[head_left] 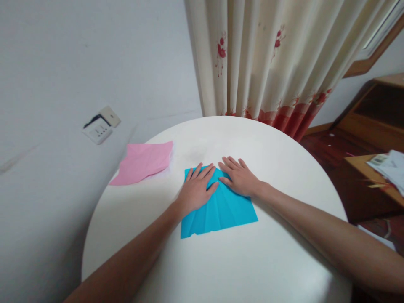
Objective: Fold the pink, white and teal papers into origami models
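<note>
A creased sheet of blue paper (221, 210) lies on the round white table (221, 265), its near edge slightly torn. My left hand (197, 187) rests flat on the left part of the sheet, fingers spread. On the upper right part lies my right hand (238, 174), palm down with the fingers apart, reaching a little past the far edge. Both hands cover much of the far half of the paper. Beyond my left hand, a wrinkled sheet of pink paper (143, 163) sits near the table's left edge, with something white showing under its right side.
A pale wall (94, 54) with a white switch box (98, 129) borders the table on the left. Behind it hangs a cream and red curtain (252, 63). To the right, papers (389, 166) lie on a wooden surface (362, 165) above a dark floor.
</note>
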### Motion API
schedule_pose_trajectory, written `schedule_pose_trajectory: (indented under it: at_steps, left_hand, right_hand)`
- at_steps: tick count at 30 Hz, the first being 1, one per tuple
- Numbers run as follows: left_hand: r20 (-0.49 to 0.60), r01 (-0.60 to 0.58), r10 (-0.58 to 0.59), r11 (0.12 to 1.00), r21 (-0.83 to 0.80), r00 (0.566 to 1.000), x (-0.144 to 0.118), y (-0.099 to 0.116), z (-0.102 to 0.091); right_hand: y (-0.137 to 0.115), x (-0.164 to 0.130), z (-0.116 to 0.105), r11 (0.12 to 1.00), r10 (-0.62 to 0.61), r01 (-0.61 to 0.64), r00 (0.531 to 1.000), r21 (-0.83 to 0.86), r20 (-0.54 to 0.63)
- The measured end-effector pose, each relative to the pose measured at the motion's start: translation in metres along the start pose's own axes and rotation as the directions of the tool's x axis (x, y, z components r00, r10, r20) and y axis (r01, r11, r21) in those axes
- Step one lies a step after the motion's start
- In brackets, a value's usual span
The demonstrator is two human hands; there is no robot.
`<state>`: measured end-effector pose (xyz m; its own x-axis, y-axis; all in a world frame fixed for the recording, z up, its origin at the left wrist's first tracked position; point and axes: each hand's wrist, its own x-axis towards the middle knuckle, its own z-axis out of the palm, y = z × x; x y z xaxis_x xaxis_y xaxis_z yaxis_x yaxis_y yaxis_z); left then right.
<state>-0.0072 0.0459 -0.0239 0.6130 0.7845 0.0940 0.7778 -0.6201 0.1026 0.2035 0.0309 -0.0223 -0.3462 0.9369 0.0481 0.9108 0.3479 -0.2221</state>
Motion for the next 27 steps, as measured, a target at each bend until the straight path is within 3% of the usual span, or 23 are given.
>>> schedule_pose_trajectory:
  at_steps: [27]
  left_hand:
    - [0.024,-0.078,0.078,0.997,-0.012,0.997,0.0011,-0.0022,0.0003]
  right_hand:
    - [0.0018,-0.0002,-0.0033,1.0,-0.005,0.005,1.0,0.031,-0.004]
